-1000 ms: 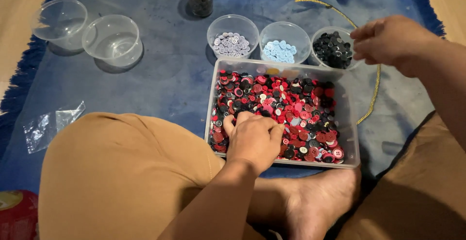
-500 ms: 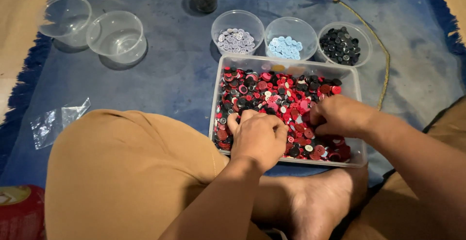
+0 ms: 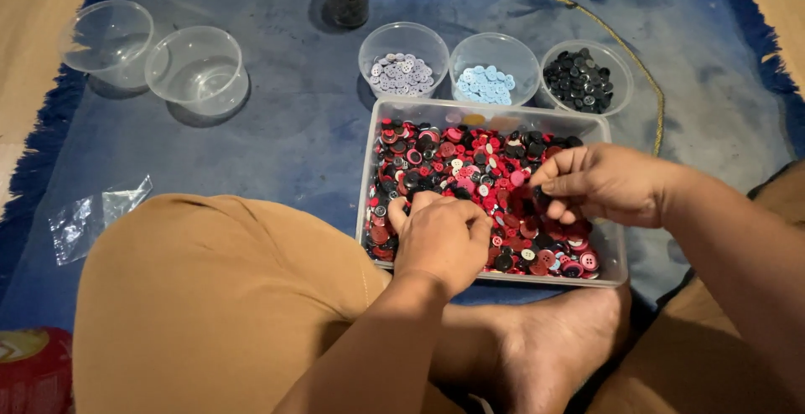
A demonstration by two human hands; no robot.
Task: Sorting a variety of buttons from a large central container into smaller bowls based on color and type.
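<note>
Three small bowls [image 3: 493, 66] crowd the tray's [image 3: 616, 255] far edge.

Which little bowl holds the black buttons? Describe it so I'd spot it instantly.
Start at the clear rectangular tray of red and black buttons. Three small round bowls line its far edge. The black-button bowl is the rightmost, beside the yellow cord; its neighbours hold pale buttons.

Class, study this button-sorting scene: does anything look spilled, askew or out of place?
Nothing stands out. The mixed buttons stay inside the clear tray, the three small bowls stand upright in a row, and no buttons lie loose on the blue mat.
</note>
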